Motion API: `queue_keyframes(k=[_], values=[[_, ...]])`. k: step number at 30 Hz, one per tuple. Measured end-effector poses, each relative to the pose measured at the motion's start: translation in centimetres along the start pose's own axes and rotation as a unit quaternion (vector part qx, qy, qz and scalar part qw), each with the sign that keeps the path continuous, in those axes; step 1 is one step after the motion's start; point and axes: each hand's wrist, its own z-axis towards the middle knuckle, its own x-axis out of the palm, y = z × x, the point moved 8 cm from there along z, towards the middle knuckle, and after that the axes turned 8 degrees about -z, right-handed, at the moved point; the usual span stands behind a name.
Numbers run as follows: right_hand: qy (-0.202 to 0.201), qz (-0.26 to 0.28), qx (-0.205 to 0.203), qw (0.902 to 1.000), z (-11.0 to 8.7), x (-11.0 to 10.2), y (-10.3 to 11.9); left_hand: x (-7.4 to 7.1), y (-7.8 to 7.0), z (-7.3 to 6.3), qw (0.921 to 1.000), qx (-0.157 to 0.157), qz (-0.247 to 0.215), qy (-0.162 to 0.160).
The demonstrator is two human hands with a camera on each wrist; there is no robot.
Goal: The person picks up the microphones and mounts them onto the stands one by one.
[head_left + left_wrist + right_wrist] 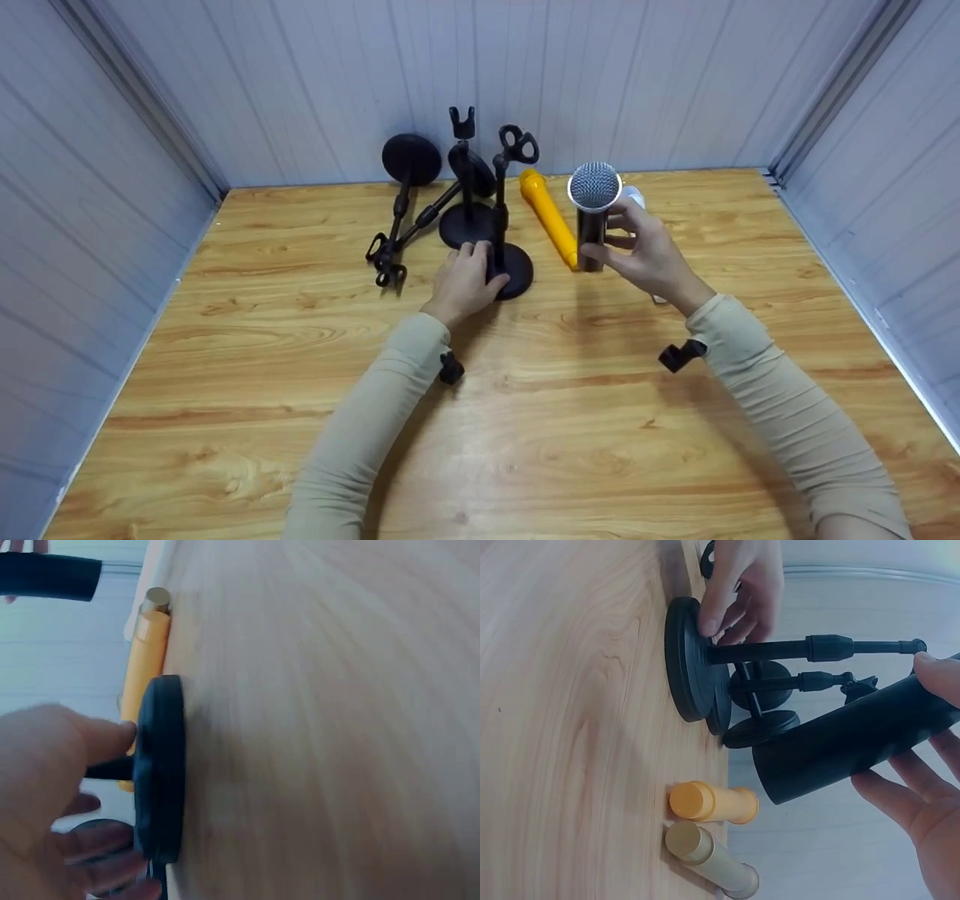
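Observation:
A black microphone with a silver mesh head (594,189) is held upright above the table by my right hand (651,253), thumb on one side and fingers on the other. In the right wrist view its black handle (847,744) tilts, its lower end off the tabletop. My left hand (461,286) grips the round base (519,271) of the nearest upright microphone stand, with the thumb on the base (161,772) in the left wrist view. The clip (519,144) on top of that stand holds nothing. Behind it stands a second upright microphone stand (469,180).
Two more black stands (411,159) lie tilted at the left, bases against the back wall. A yellow microphone (551,221) lies right of the upright stands. Beyond my right hand lies a pale microphone (714,861), mostly hidden in the head view. Panel walls (315,82) enclose the table.

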Motion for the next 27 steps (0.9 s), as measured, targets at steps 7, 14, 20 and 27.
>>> queue_keyframes(k=[7, 14, 20, 27], values=[[-0.001, 0.004, 0.0, 1.0, -0.2, -0.2, -0.2, 0.8, -0.4, 0.3, 0.9964, -0.019, 0.081, -0.017], [-0.008, 0.003, 0.002, 1.0, -0.5, -0.2, -0.4, 1.1, -0.5, 0.6, 0.9955, -0.033, 0.087, 0.015], [-0.006, 0.029, 0.007, 0.9995, -0.6, -0.1, -0.6, 1.2, 0.3, 1.7, 0.9956, -0.038, 0.001, 0.086], [0.0, 0.024, 0.017, 0.9996, -0.6, -0.1, -1.0, 1.3, 1.4, 3.0, 0.9753, -0.001, -0.166, 0.145]])
